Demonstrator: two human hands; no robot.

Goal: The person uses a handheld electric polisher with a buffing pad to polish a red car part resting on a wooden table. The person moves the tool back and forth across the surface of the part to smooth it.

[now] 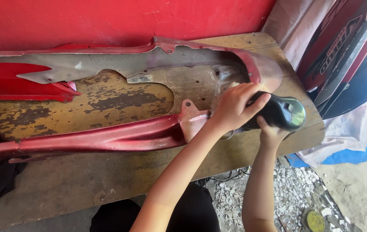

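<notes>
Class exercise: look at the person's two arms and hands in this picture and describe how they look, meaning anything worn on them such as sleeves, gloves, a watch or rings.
Both arms are bare from the lower frame edge up to the hands: no sleeves show. The left hand and right hand wear no gloves. No watch, bracelet or ring is visible on either wrist or on the fingers that show. The forearms are slim.

At right of centre, my left hand point(235, 107) and right hand point(271, 133) grip a black power tool point(280, 112) against the red fairing panel point(119, 135) lying across the worn wooden table point(106, 96).
</notes>
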